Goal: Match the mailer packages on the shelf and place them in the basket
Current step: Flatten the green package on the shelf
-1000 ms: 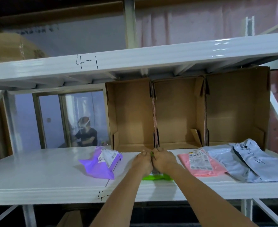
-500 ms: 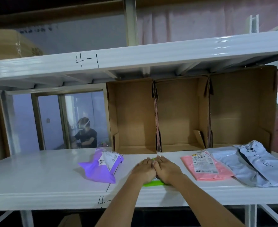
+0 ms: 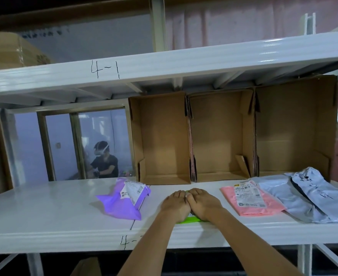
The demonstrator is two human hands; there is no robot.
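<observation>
Where both flat hands, left hand (image 3: 175,204) & right hand (image 3: 203,203), press a prob. green mailer (image 3: 188,219), white shelf (image 3: 44,208).

Dim, bluish light; glare streaks on upper shelf beam (image 3: 273,44). Wide-angle bowing at edges. My view soft throughout, far window (image 3: 88,144) hazy.

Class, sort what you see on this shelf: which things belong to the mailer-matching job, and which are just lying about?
Job: green mailer under both hands; purple mailer; pink mailer; grey mailers.

Lying about: three cardboard boxes; upper-shelf carton.
</observation>
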